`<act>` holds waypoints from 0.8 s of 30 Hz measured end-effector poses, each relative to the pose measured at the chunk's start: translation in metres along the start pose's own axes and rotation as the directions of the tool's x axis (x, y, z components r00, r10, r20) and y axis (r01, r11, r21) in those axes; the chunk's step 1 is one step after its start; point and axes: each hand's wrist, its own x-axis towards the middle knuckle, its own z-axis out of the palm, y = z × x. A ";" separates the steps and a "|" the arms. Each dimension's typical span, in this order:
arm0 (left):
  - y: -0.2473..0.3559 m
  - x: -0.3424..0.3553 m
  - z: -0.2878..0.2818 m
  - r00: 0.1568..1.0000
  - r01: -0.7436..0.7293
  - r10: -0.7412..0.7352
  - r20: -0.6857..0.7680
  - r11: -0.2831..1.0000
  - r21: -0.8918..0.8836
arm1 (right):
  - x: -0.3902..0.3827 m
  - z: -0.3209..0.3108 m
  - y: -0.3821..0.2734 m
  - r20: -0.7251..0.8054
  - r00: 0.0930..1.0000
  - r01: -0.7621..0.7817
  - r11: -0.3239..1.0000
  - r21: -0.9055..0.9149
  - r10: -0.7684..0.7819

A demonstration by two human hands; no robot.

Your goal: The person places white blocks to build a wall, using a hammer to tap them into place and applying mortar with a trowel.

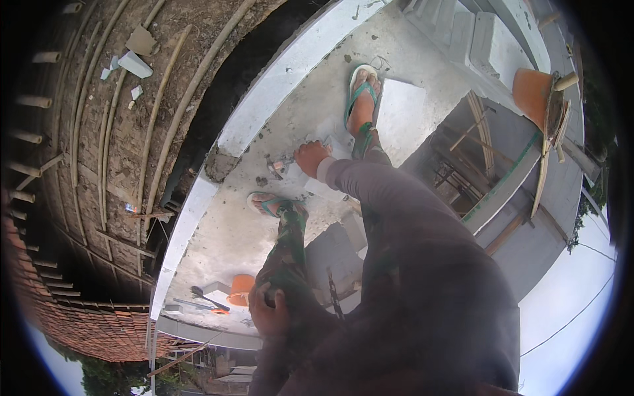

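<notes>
My right hand (312,158) reaches down to the concrete ledge (317,99) between my feet, its fingers curled. Anything inside that grip is hidden. Pale block pieces (325,189) lie beside and beneath it, and a small reddish-and-white fragment (277,169) is just to its left. My left hand (269,315) rests at my bent left knee in patterned dark green trousers, thumb and fingers apart around the dark cloth. No separate object shows in it. Both feet wear green-strapped sandals.
An orange bucket (241,290), a dark brush (206,297) and a light block stand at the lower left. A white slab (401,109) lies by my right foot. Another orange bucket (532,96) is at right, near an opening. Beyond the ledge's left edge, ground with bamboo poles (165,112) lies lower.
</notes>
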 end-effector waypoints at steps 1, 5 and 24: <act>0.002 0.002 0.002 1.000 0.001 -0.001 0.022 1.000 0.026 | -0.021 -0.011 0.006 0.029 0.999 -0.043 0.998 0.045 0.042; 0.028 0.006 0.007 0.997 0.027 -0.034 0.065 0.993 0.114 | -0.118 -0.094 0.043 0.156 0.961 -0.276 0.853 0.442 0.230; 0.510 0.161 0.027 0.866 -0.378 0.469 0.173 0.841 -0.386 | -0.389 -0.284 0.266 0.105 0.599 -0.219 0.037 0.975 0.794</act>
